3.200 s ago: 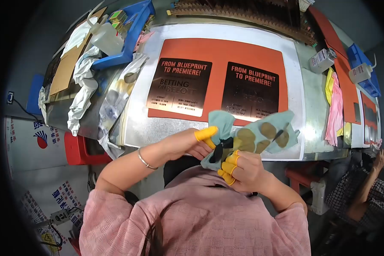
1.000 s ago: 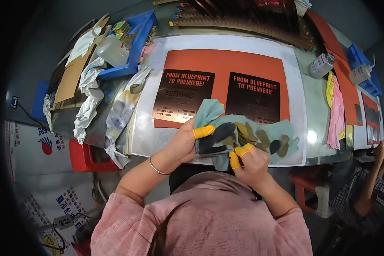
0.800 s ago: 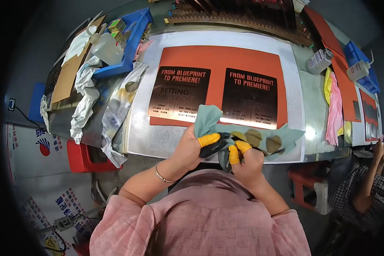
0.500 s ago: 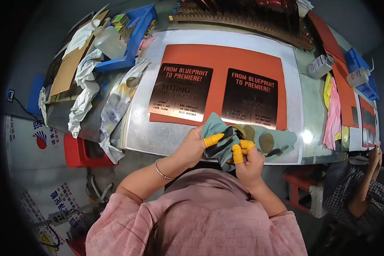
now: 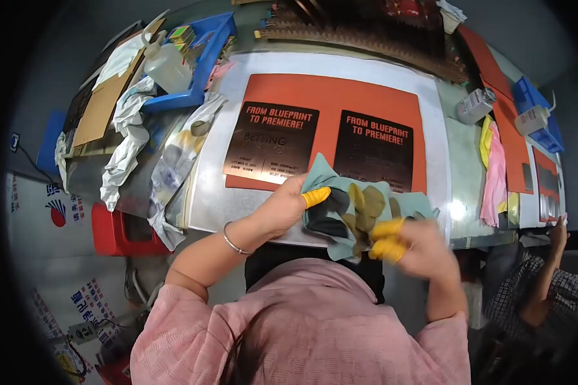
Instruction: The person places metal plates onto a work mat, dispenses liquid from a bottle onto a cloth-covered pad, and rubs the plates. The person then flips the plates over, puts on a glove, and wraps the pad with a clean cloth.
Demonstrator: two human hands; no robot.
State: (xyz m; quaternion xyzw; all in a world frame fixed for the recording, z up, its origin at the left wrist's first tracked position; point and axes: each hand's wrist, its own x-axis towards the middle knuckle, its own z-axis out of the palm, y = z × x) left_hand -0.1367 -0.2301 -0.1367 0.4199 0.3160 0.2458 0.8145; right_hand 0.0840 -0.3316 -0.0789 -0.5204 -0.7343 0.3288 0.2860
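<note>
My left hand, a yellow cover on its thumb, grips the left end of a green cloth with black and olive stains. My right hand, with yellow-covered fingers, is smeared by motion at the cloth's lower right; whether it holds the cloth I cannot tell. Beyond the cloth lie two dark printed plates, a left one and a right one, on an orange sheet. The cloth hangs over the near edge of the white board and overlaps the right plate's lower edge.
At the left stand a blue tray, a squeeze bottle and crumpled stained cloths. Toward the right are a small bottle and a pink cloth. A co-worker's arm shows at far right; a red stool is lower left.
The bunched cloth has spread open between my hands, showing more stains. My right hand has moved to the right and blurred, while my left hand keeps its grip.
</note>
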